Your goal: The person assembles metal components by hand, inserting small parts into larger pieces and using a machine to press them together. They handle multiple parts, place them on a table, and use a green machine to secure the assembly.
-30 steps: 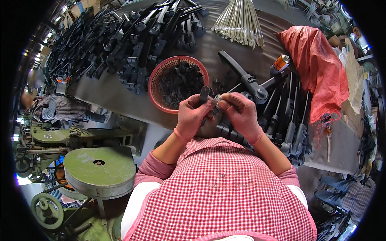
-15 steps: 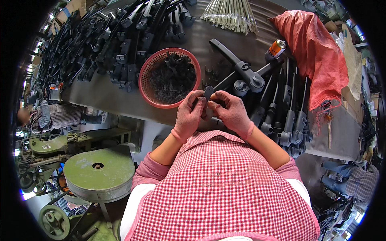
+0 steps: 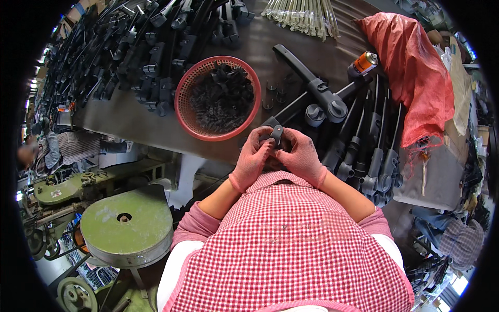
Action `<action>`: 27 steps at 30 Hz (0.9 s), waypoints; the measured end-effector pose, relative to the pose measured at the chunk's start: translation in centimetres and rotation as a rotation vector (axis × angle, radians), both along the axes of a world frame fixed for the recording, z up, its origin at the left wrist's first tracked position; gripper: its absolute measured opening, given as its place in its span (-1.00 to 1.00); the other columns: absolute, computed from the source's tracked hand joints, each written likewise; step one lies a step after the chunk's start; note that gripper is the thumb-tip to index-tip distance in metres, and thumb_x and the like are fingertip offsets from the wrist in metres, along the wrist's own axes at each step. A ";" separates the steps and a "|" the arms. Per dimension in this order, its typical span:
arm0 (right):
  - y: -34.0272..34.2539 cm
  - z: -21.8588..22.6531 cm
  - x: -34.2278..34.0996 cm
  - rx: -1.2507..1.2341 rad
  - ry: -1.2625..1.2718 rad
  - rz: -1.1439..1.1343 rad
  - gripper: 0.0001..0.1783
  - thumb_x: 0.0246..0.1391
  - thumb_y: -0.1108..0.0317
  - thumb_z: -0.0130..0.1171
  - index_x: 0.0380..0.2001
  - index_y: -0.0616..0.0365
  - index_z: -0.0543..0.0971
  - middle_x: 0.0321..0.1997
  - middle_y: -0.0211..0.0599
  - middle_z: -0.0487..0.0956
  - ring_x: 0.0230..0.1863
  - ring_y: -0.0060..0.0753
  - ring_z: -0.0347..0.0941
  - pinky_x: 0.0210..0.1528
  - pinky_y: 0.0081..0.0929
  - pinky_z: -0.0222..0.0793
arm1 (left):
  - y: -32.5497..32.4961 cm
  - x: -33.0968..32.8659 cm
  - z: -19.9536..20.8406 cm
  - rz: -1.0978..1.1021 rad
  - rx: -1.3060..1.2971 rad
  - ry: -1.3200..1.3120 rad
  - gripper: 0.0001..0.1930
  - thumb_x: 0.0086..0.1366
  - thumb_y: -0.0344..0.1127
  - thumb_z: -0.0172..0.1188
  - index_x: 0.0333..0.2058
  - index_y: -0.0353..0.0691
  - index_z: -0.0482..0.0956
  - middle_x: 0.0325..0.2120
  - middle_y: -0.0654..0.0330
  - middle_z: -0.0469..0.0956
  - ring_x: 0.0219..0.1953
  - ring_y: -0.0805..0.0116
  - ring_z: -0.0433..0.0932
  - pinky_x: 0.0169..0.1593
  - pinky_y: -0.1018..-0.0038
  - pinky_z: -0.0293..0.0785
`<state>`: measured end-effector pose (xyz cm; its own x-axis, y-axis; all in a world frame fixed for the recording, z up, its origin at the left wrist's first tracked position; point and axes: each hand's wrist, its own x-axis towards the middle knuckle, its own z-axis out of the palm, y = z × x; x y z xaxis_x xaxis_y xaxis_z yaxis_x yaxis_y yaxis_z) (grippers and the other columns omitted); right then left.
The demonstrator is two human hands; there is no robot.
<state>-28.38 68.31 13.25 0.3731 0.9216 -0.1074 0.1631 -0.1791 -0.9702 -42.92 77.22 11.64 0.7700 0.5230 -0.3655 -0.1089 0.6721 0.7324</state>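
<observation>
Both my hands wear pink gloves and meet just above my checked apron. My left hand [image 3: 251, 157] and my right hand [image 3: 300, 155] pinch one small black plastic part [image 3: 276, 134] between their fingertips, held over the near edge of the metal table [image 3: 125, 120]. A red mesh basket [image 3: 183, 102] full of small black parts stands on the table just left of my hands. Long black handle assemblies [image 3: 320, 91] lie on the table right behind and to the right of my hands.
A big pile of black parts [image 3: 140, 47] covers the table's far left. A bundle of pale rods [image 3: 301, 14] lies at the back, an orange spray can [image 3: 364, 62] and a red sack [image 3: 416, 73] at the right. A green machine [image 3: 125, 223] stands at lower left.
The view has shifted so basket and table sit lower and nearer in the picture. My hands have stayed together on the small black part, turning it slightly.
</observation>
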 end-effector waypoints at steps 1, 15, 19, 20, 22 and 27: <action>0.7 -0.3 0.2 -0.013 0.016 0.007 -0.63 -0.08 0.40 0.38 -0.16 0.29 0.61 -0.35 -0.24 0.57 -0.39 -0.48 0.52 -0.28 -0.52 0.47 | 0.6 0.2 -0.4 0.000 0.025 -0.010 -0.70 0.46 -0.38 0.03 0.12 -0.29 0.36 -0.13 0.18 0.53 -0.24 0.46 0.61 -0.14 0.53 0.61; 7.8 -4.4 3.9 -0.180 0.639 -0.217 -0.66 0.11 0.35 0.24 -0.05 0.23 0.57 -0.11 -0.37 0.56 -0.08 -0.50 0.50 -0.03 -0.53 0.42 | 11.4 6.4 -6.1 0.134 1.411 0.530 -0.80 0.24 -0.27 0.12 -0.20 -0.16 0.61 -0.33 0.04 0.64 -0.27 -0.03 0.65 -0.21 0.20 0.60; 1.7 -0.6 4.0 0.045 0.745 -0.038 -0.73 0.15 0.27 0.30 -0.22 0.22 0.51 -0.17 -0.34 0.51 -0.13 -0.47 0.46 0.02 -0.53 0.42 | 12.8 17.7 -8.9 -0.426 1.811 1.099 -0.81 0.27 -0.34 0.06 -0.23 -0.17 0.63 -0.38 0.13 0.68 -0.34 0.24 0.69 -0.42 0.22 0.54; 0.9 -0.1 4.2 -0.040 0.718 -0.058 -0.74 0.16 0.27 0.29 -0.22 0.22 0.52 -0.19 -0.33 0.53 -0.19 -0.48 0.47 -0.07 -0.56 0.44 | 14.6 20.0 -11.1 -0.608 1.719 1.223 -0.78 0.29 -0.34 0.09 -0.20 -0.11 0.71 -0.30 0.26 0.70 -0.31 0.29 0.68 -0.41 0.23 0.51; -1.2 1.5 4.3 -0.225 0.655 -0.228 -0.76 0.18 0.27 0.28 -0.22 0.20 0.54 -0.28 -0.32 0.56 -0.31 -0.51 0.50 -0.28 -0.61 0.45 | 15.4 23.4 -15.9 -0.774 1.589 1.197 -0.75 0.31 -0.26 0.13 -0.11 0.01 0.74 -0.14 0.40 0.69 -0.15 0.24 0.66 -0.33 0.14 0.54; -3.1 2.1 5.4 -0.411 0.712 -0.298 -0.71 0.21 0.15 0.29 -0.34 0.17 0.54 -0.56 -0.38 0.51 -0.64 -0.61 0.37 -0.64 -0.72 0.19 | 16.8 23.9 -20.0 -0.936 1.558 1.325 -0.71 0.36 -0.30 0.03 -0.05 -0.05 0.69 -0.08 0.34 0.68 -0.05 0.30 0.65 -0.24 0.18 0.55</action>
